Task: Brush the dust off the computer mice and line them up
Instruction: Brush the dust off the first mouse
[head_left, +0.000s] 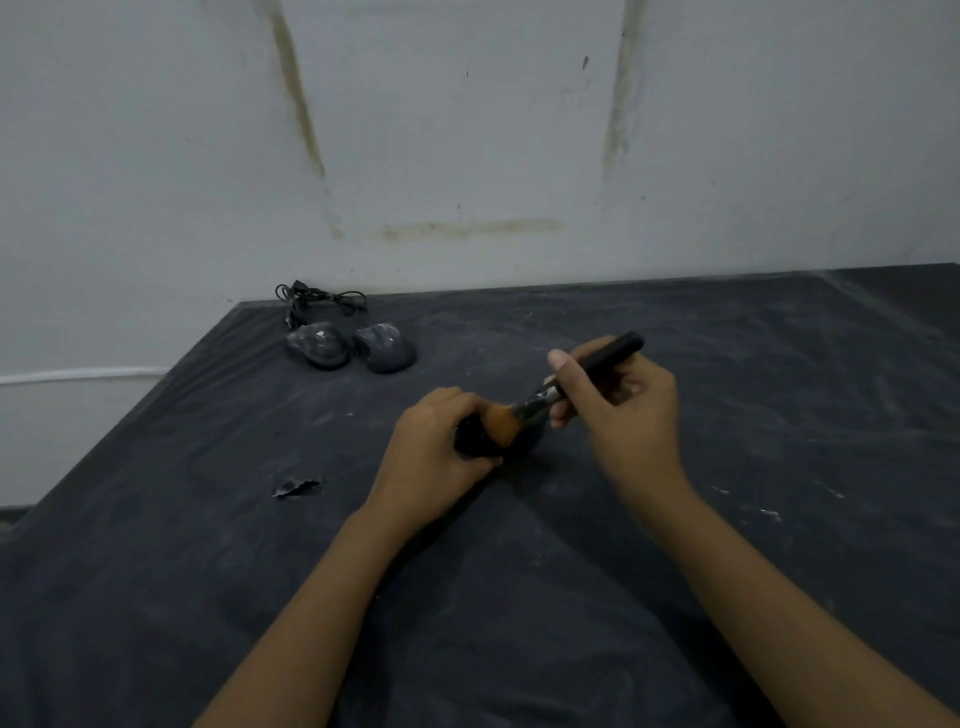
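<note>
The left hand (436, 447) is grasping one mouse (470, 440) while the right hand (626, 410), its grip around the brush (608, 356), is dusting it; two dusty mice (318, 347) are waiting unbrushed.

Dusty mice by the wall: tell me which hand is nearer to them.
Left. The left hand, gripping a third mouse, is in front of the dusty mice, slightly rightward; the right hand, holding the brush, is farther right.

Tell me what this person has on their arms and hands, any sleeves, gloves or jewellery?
The left forearm and right forearm are bare, with no sleeves in view. The left hand and right hand wear no gloves; no watch, bracelet or ring shows.
</note>
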